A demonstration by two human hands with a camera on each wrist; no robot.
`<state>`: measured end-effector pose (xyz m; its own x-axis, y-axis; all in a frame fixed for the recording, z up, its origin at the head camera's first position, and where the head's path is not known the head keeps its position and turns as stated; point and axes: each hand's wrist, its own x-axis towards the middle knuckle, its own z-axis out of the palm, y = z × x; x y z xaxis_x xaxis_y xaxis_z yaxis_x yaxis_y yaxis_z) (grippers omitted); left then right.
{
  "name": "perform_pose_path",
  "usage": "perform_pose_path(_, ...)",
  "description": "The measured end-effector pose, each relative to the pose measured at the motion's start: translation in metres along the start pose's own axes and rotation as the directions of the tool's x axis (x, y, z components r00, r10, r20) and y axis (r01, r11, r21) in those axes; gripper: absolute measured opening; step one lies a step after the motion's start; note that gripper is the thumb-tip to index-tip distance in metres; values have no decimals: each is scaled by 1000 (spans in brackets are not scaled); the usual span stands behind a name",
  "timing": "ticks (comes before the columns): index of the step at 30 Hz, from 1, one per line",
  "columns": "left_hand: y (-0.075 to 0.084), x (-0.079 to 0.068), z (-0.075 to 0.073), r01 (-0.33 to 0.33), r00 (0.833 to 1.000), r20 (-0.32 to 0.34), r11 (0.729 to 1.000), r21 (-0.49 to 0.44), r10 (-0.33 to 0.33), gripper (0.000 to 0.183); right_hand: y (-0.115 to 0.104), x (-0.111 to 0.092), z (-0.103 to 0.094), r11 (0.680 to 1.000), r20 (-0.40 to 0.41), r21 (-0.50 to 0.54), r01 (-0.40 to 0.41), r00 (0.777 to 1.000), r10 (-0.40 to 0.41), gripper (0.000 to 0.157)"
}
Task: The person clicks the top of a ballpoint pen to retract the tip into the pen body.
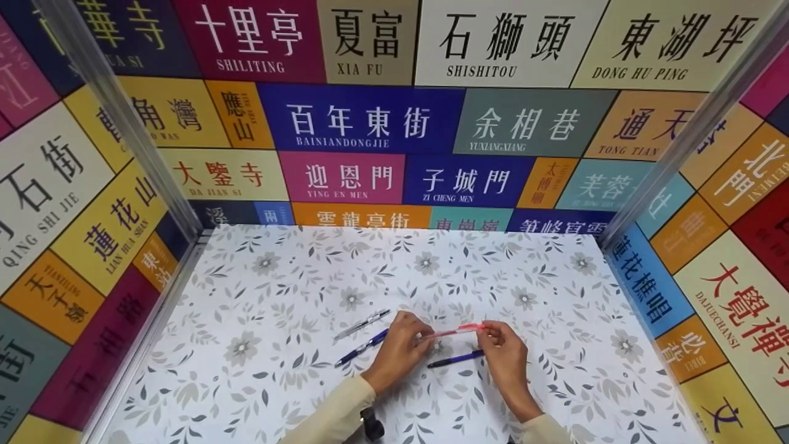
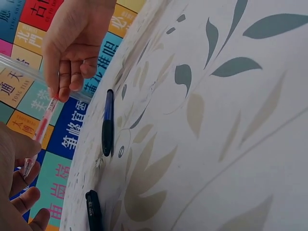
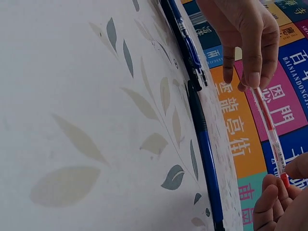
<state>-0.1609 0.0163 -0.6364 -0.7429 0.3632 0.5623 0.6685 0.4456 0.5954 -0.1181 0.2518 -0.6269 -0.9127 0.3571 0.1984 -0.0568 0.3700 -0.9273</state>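
A slim clear-barrelled pen with red parts (image 1: 456, 331) is stretched between both hands, raised off the table in the wrist views. My left hand (image 1: 399, 346) pinches one end between thumb and fingers, and in the right wrist view the left thumb and fingers (image 3: 254, 79) point down onto it. The red end is pinched by my right hand (image 1: 505, 351). Just below the held pen, a blue pen with a dark grip (image 1: 456, 359) lies on the table. Left of my left hand lie another blue pen (image 1: 362, 348) and a clear pen (image 1: 360, 325).
A white cloth with grey flowers and leaves covers the table (image 1: 296, 388). Panels of coloured signs (image 1: 363, 117) stand behind it and along both sides. Transparent corner posts (image 1: 132, 123) rise at the back left and back right.
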Motion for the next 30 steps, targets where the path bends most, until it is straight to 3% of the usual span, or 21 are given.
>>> perform_pose_path(6, 4, -6, -4, 19, 1000, -5, 999, -26, -19, 8, -3, -7, 0, 999, 1, 42, 30, 1000, -30, 17)
perform_pose_path(16, 16, -10, -12, 59, 998, -13, 995, -81, -61, 10, -11, -12, 0, 998, 24, 50, -48, 999, 47, 21)
perform_pose_path(30, 30, -16, -21, 100, 994, -34, 987, -127, -105, 12, -25, -21, 2, 994, -1, 97, -52, 999, 52, 22)
